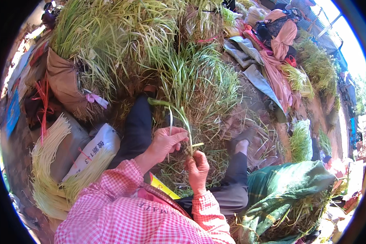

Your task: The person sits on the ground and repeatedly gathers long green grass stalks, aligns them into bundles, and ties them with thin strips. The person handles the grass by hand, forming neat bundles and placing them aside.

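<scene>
My left hand point(167, 141) pinches a slender green plant stalk point(187, 125) between thumb and fingers, around its middle. Just below and to the right, my right hand point(197, 164) holds the root end of that stalk between thumb and forefinger. The stalk's leafy top bends to the left, and a pale strip point(170, 120) hangs down by my left hand. Beyond both hands stands a large bundle of long green plants point(195, 73) with brown roots toward me. Loose trimmings point(183, 175) lie beneath my hands, between my legs.
Pale peeled stalks point(50, 158) lie at the left beside a white printed sack point(93, 152). A brown cloth-wrapped bundle point(64, 80) stands at the upper left. A green cloth point(280, 186) covers plants at the lower right. Another person point(280, 33) in a pink sleeve is at the upper right.
</scene>
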Action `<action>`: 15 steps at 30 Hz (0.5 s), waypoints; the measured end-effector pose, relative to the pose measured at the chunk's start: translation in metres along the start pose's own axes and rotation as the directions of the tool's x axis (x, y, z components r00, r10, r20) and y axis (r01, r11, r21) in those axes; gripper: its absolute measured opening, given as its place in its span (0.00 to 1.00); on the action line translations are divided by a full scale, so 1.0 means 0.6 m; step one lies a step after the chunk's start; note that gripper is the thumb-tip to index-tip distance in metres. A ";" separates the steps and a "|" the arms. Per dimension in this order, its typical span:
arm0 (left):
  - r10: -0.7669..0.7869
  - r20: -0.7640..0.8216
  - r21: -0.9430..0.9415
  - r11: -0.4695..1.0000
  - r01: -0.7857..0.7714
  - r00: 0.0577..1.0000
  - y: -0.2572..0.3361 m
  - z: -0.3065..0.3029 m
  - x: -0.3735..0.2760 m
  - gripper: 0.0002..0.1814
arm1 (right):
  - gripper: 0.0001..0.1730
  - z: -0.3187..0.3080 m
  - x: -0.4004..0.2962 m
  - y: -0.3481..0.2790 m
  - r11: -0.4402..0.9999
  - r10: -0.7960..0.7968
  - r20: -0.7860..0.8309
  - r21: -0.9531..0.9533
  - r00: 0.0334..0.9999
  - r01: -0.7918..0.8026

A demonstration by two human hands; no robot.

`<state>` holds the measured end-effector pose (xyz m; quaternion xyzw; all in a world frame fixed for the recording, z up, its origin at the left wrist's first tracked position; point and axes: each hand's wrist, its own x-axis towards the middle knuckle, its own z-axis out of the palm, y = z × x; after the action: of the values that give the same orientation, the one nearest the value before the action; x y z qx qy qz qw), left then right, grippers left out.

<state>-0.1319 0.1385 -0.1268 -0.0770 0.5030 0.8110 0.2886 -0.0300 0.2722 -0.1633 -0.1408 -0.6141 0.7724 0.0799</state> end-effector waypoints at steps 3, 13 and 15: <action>-0.049 -0.028 0.100 0.994 0.051 0.998 -0.011 -0.004 -0.003 0.08 | 0.07 0.005 -0.007 0.022 0.994 -0.049 0.032 -0.098 0.998 0.052; -0.197 -0.031 0.013 0.980 0.197 0.980 -0.060 -0.038 -0.014 0.07 | 0.08 0.017 -0.011 0.045 0.968 -0.043 0.031 -0.246 0.999 0.049; -0.132 -0.051 0.091 0.987 0.136 0.990 -0.065 -0.038 -0.016 0.06 | 0.13 0.030 -0.006 0.028 0.994 0.071 0.059 -0.085 0.996 -0.066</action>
<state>-0.1067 0.1280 -0.1640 -0.1150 0.5405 0.7633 0.3346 -0.0312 0.2507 -0.1754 -0.1411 -0.6425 0.7526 0.0283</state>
